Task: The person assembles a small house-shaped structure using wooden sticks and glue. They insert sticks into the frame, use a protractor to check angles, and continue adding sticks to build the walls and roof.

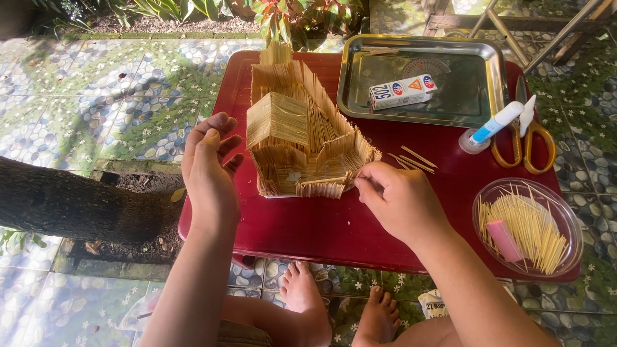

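A model house built of toothpicks stands on a low red table. My left hand rests on its edge just left of the house, fingers loosely apart, holding nothing. My right hand is at the house's front right corner, thumb and fingers pinched by a small toothpick fence panel. Whether it grips a toothpick I cannot tell. A few loose toothpicks lie on the table just behind that hand.
A steel tray at the back holds a small cardboard box. A glue tube and yellow-handled scissors lie at the right. A clear bowl of toothpicks sits front right. Tiled floor, a tree trunk left, my bare feet below.
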